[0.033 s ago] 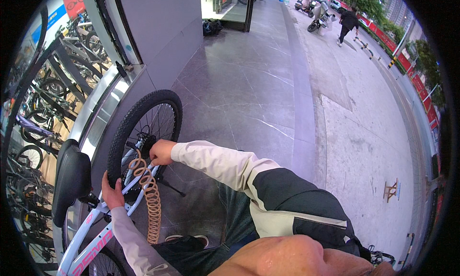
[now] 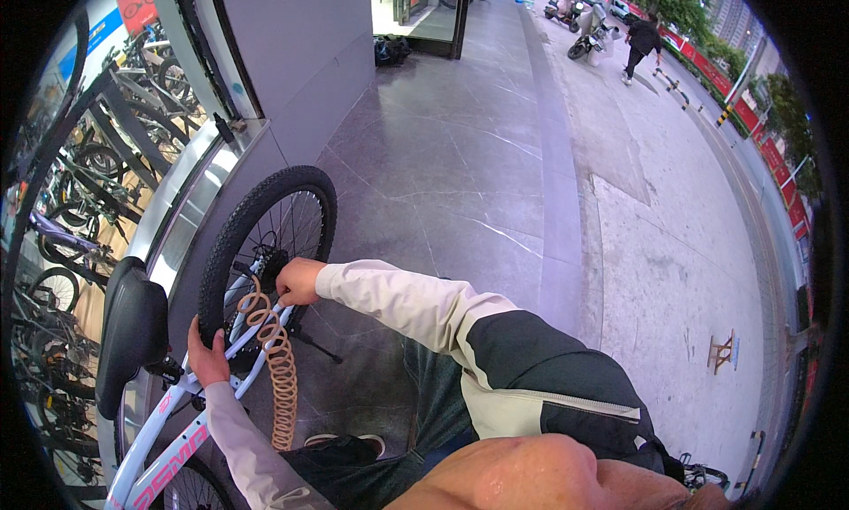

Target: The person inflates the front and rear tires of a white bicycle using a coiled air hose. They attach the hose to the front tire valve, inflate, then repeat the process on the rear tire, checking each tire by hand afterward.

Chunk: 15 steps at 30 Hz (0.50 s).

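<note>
A white bicycle with pink lettering stands by the wall at left, its frame point(image 2: 168, 461) running down toward the lower left. My left hand point(image 2: 208, 355) is wrapped round the near edge of its rear tire point(image 2: 232, 231), thumb on one side and fingers on the other. Beside the hub and sprockets point(image 2: 276, 260), my right hand point(image 2: 301, 282) is closed with curled fingers; what they grip is hidden. An orange-tan coiled air hose point(image 2: 281, 382) hangs from the wheel down past the frame. Left of my left hand is the black saddle point(image 2: 133, 337).
A kickstand point(image 2: 318, 346) juts out beside the wheel. Behind the shop window at left stand many bicycles point(image 2: 97, 161). A grey wall point(image 2: 305, 59) rises behind the wheel. Far right, a person in black point(image 2: 642, 46) walks near parked scooters point(image 2: 592, 39). A small wooden stool point(image 2: 723, 352) stands on the pavement.
</note>
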Motion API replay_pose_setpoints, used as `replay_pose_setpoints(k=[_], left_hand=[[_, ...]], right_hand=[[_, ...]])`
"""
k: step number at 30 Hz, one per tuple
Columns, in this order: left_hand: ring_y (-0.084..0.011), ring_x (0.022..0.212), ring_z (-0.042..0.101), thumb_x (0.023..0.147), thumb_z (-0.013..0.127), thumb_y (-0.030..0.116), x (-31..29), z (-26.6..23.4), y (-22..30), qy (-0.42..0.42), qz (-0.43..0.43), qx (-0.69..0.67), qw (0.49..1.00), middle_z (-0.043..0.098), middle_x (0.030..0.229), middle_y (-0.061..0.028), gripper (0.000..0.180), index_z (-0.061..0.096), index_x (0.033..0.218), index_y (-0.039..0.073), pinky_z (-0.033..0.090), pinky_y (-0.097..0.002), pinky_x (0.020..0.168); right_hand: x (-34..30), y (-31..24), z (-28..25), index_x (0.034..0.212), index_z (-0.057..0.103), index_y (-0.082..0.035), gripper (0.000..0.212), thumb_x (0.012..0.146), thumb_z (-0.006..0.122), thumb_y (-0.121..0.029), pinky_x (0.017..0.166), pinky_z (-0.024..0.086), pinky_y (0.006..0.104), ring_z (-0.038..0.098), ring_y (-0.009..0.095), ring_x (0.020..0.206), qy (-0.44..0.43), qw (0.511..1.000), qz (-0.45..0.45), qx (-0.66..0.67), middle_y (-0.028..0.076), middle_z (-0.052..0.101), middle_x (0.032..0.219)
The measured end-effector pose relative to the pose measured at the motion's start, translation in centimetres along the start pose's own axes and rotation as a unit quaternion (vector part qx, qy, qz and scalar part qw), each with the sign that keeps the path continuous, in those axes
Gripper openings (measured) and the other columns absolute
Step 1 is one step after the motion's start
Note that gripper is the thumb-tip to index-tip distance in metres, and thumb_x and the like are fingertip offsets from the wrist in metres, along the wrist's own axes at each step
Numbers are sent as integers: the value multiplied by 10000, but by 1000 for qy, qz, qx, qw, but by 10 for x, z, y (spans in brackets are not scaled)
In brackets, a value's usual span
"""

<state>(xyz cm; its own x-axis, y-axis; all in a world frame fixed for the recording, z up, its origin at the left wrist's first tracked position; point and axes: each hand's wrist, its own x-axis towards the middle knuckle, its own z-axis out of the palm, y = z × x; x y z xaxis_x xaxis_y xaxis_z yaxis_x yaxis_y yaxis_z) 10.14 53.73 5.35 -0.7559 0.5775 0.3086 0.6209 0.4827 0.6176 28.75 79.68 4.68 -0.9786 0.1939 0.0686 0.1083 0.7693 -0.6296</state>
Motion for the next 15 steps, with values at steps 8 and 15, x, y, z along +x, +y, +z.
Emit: replay_pose_setpoints(k=[8,15], left_hand=[[-308,1242,623,886,740,33,0,0,2,-1,-4,-8,1000,629,1357,-196,613,523,1459,49,452,-389,1080],[-318,1255,617,879,755,51,0,1,-5,1,14,-13,1000,625,1370,-199,620,529,1456,52,451,-393,1083]], right_hand=[[2,3,4,944,794,-70,299,820,757,-340,785,549,449,723,342,866,8,1000,-4,-3,159,746,856],[2,4,2,968,776,-55,326,828,744,-347,809,551,456,714,368,898,-10,1000,-6,-1,173,744,920]])
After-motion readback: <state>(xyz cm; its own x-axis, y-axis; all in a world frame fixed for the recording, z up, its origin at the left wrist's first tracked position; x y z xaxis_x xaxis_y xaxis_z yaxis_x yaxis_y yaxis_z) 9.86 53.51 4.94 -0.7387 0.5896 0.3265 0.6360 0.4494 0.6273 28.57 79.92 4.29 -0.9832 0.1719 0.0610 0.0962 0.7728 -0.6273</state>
